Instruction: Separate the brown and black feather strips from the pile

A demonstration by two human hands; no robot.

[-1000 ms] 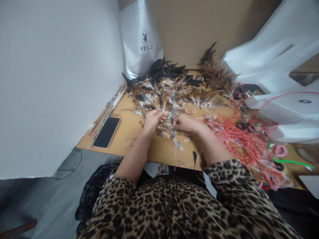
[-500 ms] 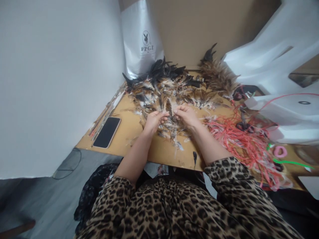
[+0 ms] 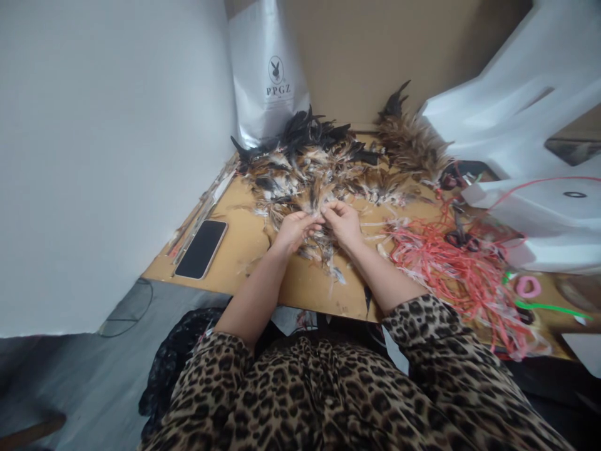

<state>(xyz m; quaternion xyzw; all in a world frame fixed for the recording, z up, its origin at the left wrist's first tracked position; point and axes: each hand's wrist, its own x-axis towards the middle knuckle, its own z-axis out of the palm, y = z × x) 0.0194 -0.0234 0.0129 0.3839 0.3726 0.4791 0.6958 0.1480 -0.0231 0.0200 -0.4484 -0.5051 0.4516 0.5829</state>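
My left hand (image 3: 295, 229) pinches a small bunch of brown feathers (image 3: 315, 193) by its lower end, the tips pointing away from me. Touching the same bunch from the right, my right hand (image 3: 344, 223) has thumb and forefinger closed on its base; the exact grip is partly hidden by the fingers. Behind and below both hands spreads a loose pile of brown, white and black feathers (image 3: 277, 178). Some pale, fluffy feathers (image 3: 323, 250) lie on the table just under my wrists.
A phone (image 3: 201, 249) lies on the table (image 3: 244, 263) at left. Red strings (image 3: 451, 269) heap at right, near a pink ring (image 3: 528, 287). A larger brown feather bundle (image 3: 413, 147) stands at the back, beside white bags (image 3: 498, 100). A silver bag (image 3: 263, 75) stands behind.
My right hand has moved slightly left, bringing its fingers against the bunch in my left hand. The two feather portions held apart before now sit together as one.
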